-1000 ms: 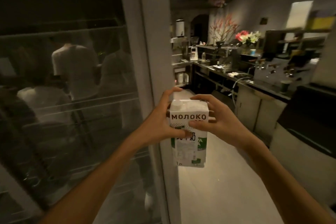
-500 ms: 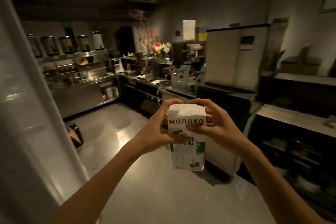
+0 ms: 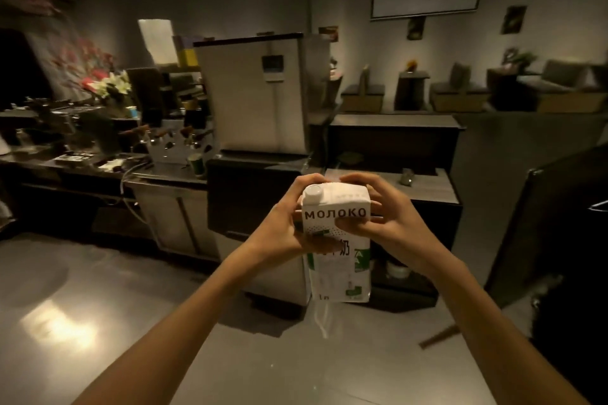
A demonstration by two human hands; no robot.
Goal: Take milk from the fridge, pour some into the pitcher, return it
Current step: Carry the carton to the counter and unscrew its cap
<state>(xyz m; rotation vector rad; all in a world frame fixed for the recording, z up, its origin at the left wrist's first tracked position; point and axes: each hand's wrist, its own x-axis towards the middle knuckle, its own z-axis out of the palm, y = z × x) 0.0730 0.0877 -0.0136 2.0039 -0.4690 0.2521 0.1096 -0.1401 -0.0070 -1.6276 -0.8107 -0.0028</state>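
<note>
A white and green milk carton (image 3: pixel 339 260) marked "МОЛОКО" stands upright in the air at the middle of the head view, its white screw cap (image 3: pixel 312 190) showing at the top left corner. My left hand (image 3: pixel 286 227) grips the carton's left side, fingers curled round the top edge beside the cap. My right hand (image 3: pixel 381 217) grips the right side, its thumb lying across the front under the lettering. No pitcher and no fridge can be made out in this view.
A steel counter (image 3: pixel 164 174) with an espresso machine (image 3: pixel 177 141) and flowers (image 3: pixel 108 82) runs along the left. A tall steel cabinet (image 3: pixel 256 95) stands ahead on a dark unit. A lower grey worktop (image 3: pixel 424 184) lies behind my hands. Shiny floor (image 3: pixel 98 306) spreads below; seating fills the far right.
The view has swung right, away from the glass fridge door, past the bar counter. Both hands kept hold of the carton, and its cap now shows at the top left.
</note>
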